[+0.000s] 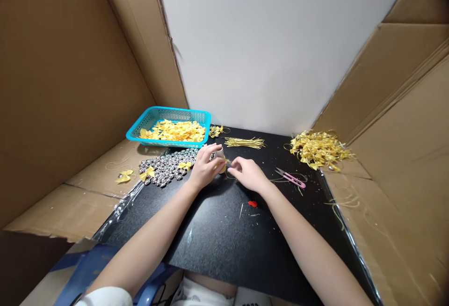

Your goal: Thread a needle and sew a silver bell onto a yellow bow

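My left hand point(205, 168) and my right hand point(249, 174) meet over the middle of the black table point(217, 231). Between the fingertips of both hands sits a small yellow bow with a silver bell point(221, 160) and a thin gold cord. Just left of my left hand lies a heap of silver bells point(164, 168) with a few yellow bows among them. Pink thread snips point(291, 178) lie right of my right hand.
A teal basket point(140, 126) of yellow ribbon bows stands at the back left. A bundle of gold cords point(244, 142) lies at the back middle, a pile of finished yellow bows point(317, 149) at the back right. Cardboard walls enclose both sides. A small red bit point(252, 204) lies near me.
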`<state>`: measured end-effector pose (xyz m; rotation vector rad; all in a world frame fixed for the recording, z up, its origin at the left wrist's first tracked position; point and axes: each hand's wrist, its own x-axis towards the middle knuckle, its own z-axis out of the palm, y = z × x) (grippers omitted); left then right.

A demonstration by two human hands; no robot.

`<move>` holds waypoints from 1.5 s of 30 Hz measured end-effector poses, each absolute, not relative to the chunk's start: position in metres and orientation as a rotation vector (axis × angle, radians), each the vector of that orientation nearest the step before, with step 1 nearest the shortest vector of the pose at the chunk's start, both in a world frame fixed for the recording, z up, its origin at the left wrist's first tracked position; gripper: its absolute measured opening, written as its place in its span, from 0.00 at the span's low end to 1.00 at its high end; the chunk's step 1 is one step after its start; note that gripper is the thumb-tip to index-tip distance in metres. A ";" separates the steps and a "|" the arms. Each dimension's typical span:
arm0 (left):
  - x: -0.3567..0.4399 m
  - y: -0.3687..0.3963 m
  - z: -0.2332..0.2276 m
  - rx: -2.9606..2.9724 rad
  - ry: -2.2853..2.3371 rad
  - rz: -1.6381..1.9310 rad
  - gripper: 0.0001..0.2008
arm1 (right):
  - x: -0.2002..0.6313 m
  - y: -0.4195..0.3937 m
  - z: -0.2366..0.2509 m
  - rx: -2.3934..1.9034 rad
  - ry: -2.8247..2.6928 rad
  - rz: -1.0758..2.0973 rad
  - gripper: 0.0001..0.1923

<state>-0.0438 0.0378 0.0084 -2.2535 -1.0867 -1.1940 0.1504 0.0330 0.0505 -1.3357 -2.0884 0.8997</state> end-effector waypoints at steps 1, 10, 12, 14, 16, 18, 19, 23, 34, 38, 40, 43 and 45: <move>-0.044 0.038 0.009 -2.251 -1.076 -1.199 0.03 | 0.149 0.034 0.046 -1.320 -2.107 0.915 0.11; -0.044 0.035 0.008 -2.343 -1.142 -1.258 0.03 | 0.176 0.047 0.052 -1.162 -2.045 0.953 0.21; -0.045 0.034 0.007 -2.369 -1.150 -1.252 0.03 | 0.178 0.049 0.052 -1.174 -2.017 0.937 0.21; -0.047 0.033 0.008 -2.395 -1.139 -1.237 0.03 | 0.181 0.051 0.053 -1.195 -1.993 0.923 0.21; -0.049 0.032 0.009 -2.418 -1.139 -1.214 0.02 | 0.187 0.053 0.058 -1.216 -1.980 0.919 0.21; -0.050 0.031 0.010 -2.437 -1.158 -1.185 0.02 | 0.197 0.052 0.065 -1.222 -2.007 0.953 0.21; -0.051 0.031 0.011 -2.448 -1.168 -1.168 0.03 | 0.202 0.052 0.069 -1.227 -2.056 1.010 0.20; -0.051 0.029 0.013 -2.488 -1.164 -1.111 0.05 | 0.222 0.047 0.083 -1.343 -2.322 1.337 0.17; -0.052 0.024 0.017 -2.520 -1.161 -1.231 0.08 | 0.249 0.062 0.072 -1.812 -2.103 0.641 0.10; -0.049 0.023 0.014 -2.495 -1.258 -1.483 0.09 | 0.210 0.060 0.065 -1.609 -2.125 0.577 0.07; -0.047 0.024 0.010 -2.460 -1.329 -1.580 0.09 | 0.184 0.057 0.058 -1.534 -2.157 0.587 0.07; -0.047 0.029 0.003 -2.442 -1.441 -1.807 0.12 | 0.155 0.053 0.043 -1.482 -2.188 0.597 0.05; -0.048 0.032 0.001 -2.450 -1.485 -2.026 0.14 | 0.146 0.053 0.034 -1.456 -2.189 0.595 0.07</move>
